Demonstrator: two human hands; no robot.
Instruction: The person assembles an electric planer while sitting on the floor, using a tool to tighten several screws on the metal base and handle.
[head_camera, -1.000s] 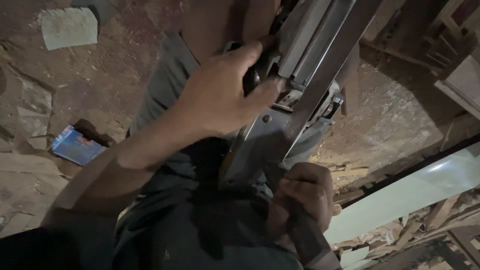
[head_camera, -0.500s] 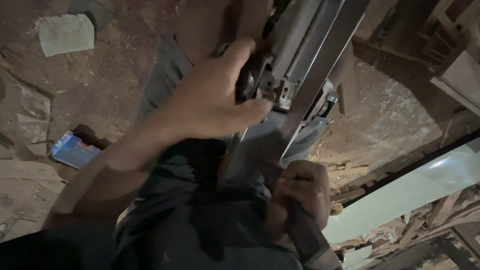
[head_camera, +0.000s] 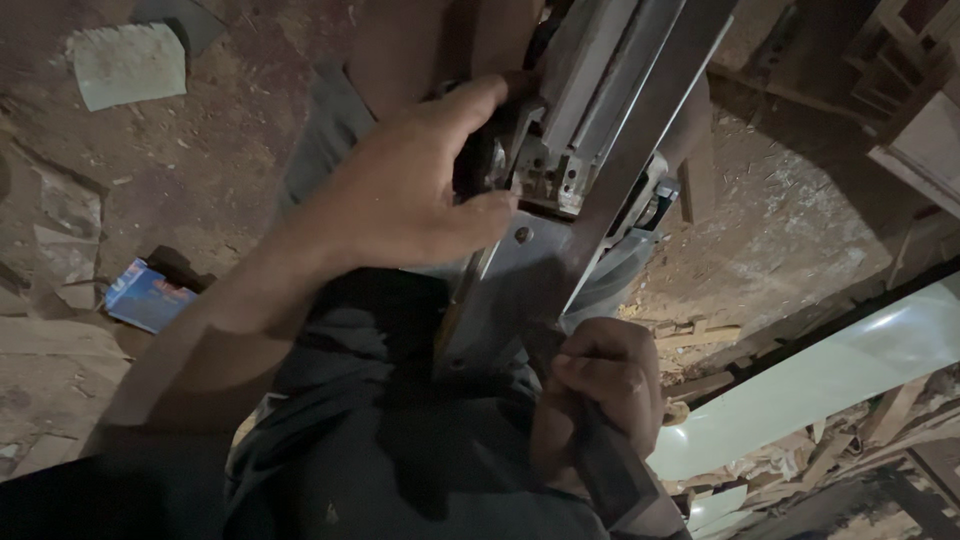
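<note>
A long grey metal power tool (head_camera: 590, 150) with a flat base plate lies across my lap, running from upper right down to the middle. My left hand (head_camera: 400, 200) wraps around a dark knob on the tool's upper part, thumb on the plate. Lower down, my right hand (head_camera: 600, 390) is closed around a dark handle of a tool (head_camera: 615, 480) pressed against the plate's lower end. My dark trousers (head_camera: 400, 440) fill the bottom of the view.
The dirt floor is strewn with wood scraps and shavings (head_camera: 690, 340). A small blue box (head_camera: 145, 295) lies at left, a pale paper sheet (head_camera: 125, 60) at top left. A long pale green board (head_camera: 830, 380) runs along the right.
My left hand has slid slightly up and right on the tool's knob. The right hand keeps its grip in the same place.
</note>
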